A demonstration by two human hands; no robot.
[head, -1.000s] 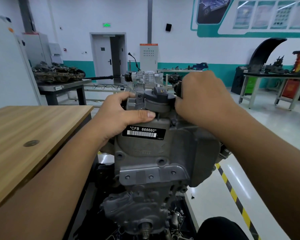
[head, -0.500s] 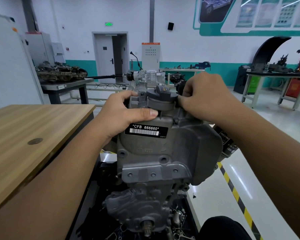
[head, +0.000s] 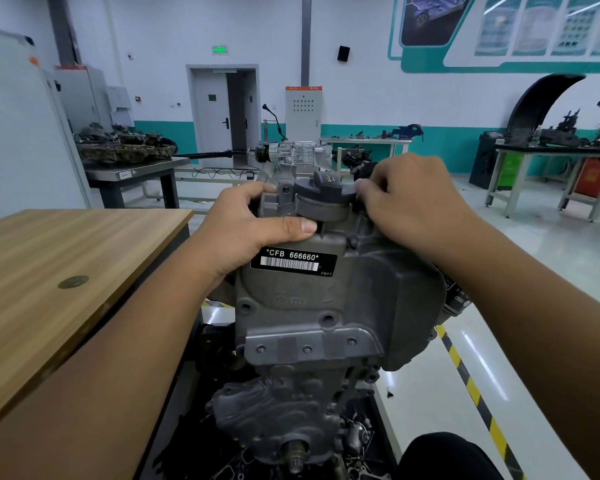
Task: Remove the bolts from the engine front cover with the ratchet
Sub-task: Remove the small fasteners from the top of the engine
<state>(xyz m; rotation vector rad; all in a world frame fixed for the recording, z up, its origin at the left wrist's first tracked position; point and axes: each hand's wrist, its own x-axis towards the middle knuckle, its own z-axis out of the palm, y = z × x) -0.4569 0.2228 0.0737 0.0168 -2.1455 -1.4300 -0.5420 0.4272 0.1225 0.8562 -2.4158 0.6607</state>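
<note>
A: Item one?
B: Engine front cover [head: 326,299]. Cast grey metal, matte and slightly grainy, bulging to a rounded lobe at right. Centre of view, standing upright between both forearms, just beside the wooden table [head: 49,271].
A: Markings?
B: Black label [head: 293,262], glossy, white lettering "*CFB 666660*" above a barcode. Stuck flat near the upper edge of the cover.
A: Fasteners?
B: Three small bolts [head: 307,349] in a row along a lighter flat plate across the lower part of the cover. Round bosses above them.
A: Top fitting?
B: Filler cap [head: 326,188], dark plastic, round with a raised grip ridge, seated on a short cylindrical neck.
A: Left hand [head: 253,230]?
B: Wrapped round the upper left corner of the casting, fingers curled over the far side, thumb laid flat along the near edge just above the label. Firm hold on the cover.
A: Right hand [head: 409,206]?
B: Fingers curled down behind the upper right edge, next to the cap. Fingertips mostly hidden; grasp on the cover's top edge apparent, exact contact not discernible.
A: Ratchet?
B: Not listed.
A: Surroundings?
B: Table: pale wood-grain laminate, smooth, one round metal insert [head: 72,282]. Floor: glossy pale surface with a yellow-and-black striped line [head: 471,389]. Below the cover, a rough-cast lower housing with a protruding shaft end [head: 296,453].
</note>
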